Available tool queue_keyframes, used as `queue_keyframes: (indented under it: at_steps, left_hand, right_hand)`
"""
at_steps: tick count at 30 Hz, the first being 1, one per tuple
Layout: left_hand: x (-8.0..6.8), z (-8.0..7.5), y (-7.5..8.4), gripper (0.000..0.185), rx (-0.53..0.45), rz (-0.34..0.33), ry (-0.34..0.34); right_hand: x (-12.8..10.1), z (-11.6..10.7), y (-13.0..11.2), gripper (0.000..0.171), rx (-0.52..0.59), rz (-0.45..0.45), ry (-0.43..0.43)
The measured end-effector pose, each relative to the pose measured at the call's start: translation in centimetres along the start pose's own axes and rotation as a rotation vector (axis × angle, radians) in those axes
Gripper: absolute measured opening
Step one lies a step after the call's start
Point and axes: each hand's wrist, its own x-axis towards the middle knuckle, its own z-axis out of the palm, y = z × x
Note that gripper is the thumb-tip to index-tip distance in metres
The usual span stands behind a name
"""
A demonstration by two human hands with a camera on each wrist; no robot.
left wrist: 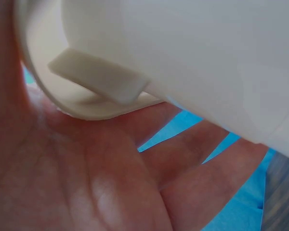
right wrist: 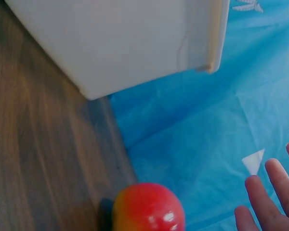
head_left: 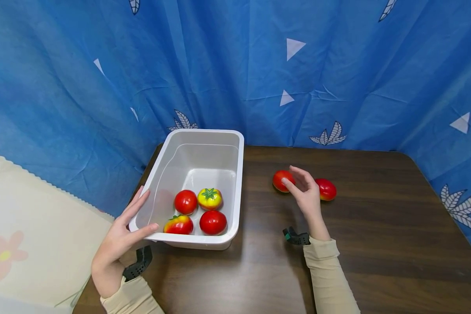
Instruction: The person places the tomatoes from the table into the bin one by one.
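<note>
left hand gripping near-left corner of bin | right hand open, fingers loose | tomato touching its fingertips, just left; second tomato just right

Plastic, wood grain and shiny cloth

We see a smooth white plastic tub, glossy tomatoes (they look like plastic), a dark wood-grain table with a soft sheen, and a thin, creased blue curtain, slightly shiny.

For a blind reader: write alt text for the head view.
A left hand grips the corner of a white tub holding four toy tomatoes. The right hand hovers open between two red tomatoes on a dark wooden table.
</note>
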Motion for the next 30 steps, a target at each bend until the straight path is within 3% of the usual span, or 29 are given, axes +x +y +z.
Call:
queue_keyframes:
  at_steps: [6,12,17,24,30]
  left_hand:
    - [0.0,0.0,0.0,0.081,-0.001,-0.001,-0.003]
    - [0.0,0.0,0.0,0.081,-0.009,0.001,-0.003]
    - [0.0,0.0,0.0,0.081,0.003,-0.002,0.000]
    - [0.0,-0.1,-0.1,0.081,0.012,0.006,0.008]
    - [0.0,-0.1,-0.2,0.082,0.014,0.009,0.009]
  right_hand:
    - [0.9,-0.4,3.2,0.050,-0.022,0.035,0.035]
    - [1.2,-0.4,4.7,0.051,-0.050,0.013,0.050]
    - [1.3,-0.3,5.3,0.050,-0.058,0.028,0.063]
    - [0.8,0.4,3.8,0.048,-0.062,0.015,0.094]
    - [1.2,0.4,5.9,0.052,-0.076,0.017,0.129]
